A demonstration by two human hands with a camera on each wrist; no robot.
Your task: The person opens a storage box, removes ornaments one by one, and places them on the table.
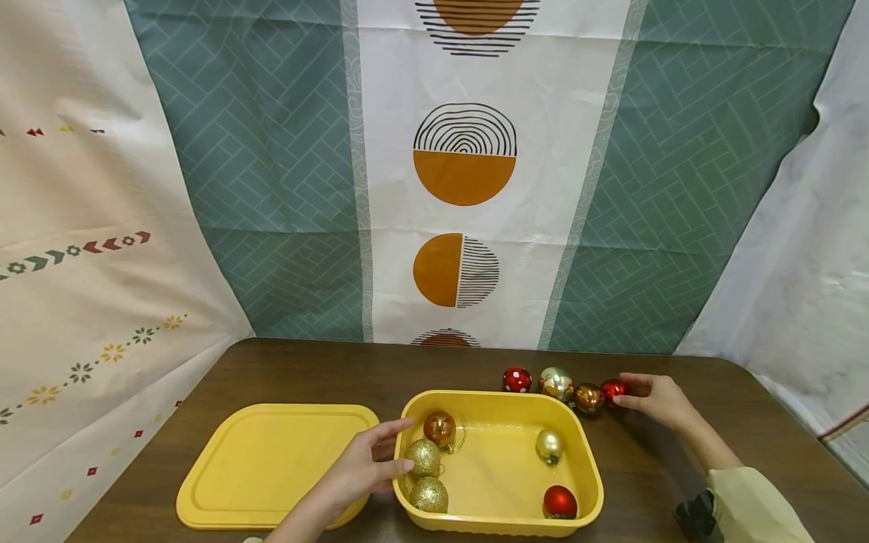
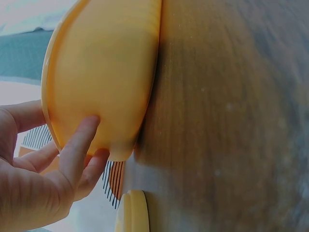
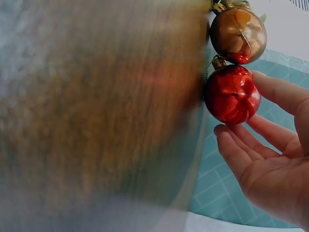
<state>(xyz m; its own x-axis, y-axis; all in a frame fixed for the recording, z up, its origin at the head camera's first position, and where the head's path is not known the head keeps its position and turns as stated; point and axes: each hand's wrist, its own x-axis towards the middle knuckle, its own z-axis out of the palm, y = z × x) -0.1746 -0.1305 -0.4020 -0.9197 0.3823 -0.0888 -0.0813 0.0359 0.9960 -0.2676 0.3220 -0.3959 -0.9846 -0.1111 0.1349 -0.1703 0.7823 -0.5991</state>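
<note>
1. On the brown wooden table [image 1: 285,377] stands an open yellow tub [image 1: 589,467], with its flat yellow lid [image 1: 271,460] lying just beside it on the person's left.
2. At the tub's left wall, the left hand [image 1: 360,471] grasps the rim: in the head view the fingers lie over the edge, and in the left wrist view fingertips [image 2: 89,126] press against the tub's outer wall [image 2: 101,72]. A slice of the lid's edge [image 2: 131,212] shows below in that view.
3. Inside the tub, close to those fingers, sit three balls in a cluster: a copper ball [image 1: 440,427], a gold glitter ball [image 1: 424,457] and a second gold glitter ball [image 1: 428,495] nearest the front wall.
4. Toward the tub's right side lie a pale gold ball [image 1: 548,445] and, in the front right corner, a shiny red ball [image 1: 560,501], well apart from the cluster.
5. Behind the tub, on the bare table, four baubles stand in a row, touching or nearly so: a red ball with white dots [image 1: 517,379], a silver-gold ball [image 1: 557,383], a bronze ball [image 1: 588,397] and a red end ball [image 1: 613,391].
6. At the row's right end, the right hand [image 1: 657,400] touches the red end ball; the right wrist view shows its fingers [image 3: 241,154] lightly curled around the red end ball [image 3: 231,94], with the bronze ball [image 3: 238,35] right next to it. The ball rests on the table.
7. Behind the table hangs a patterned cloth backdrop [image 1: 271,151] in teal, white and orange.
</note>
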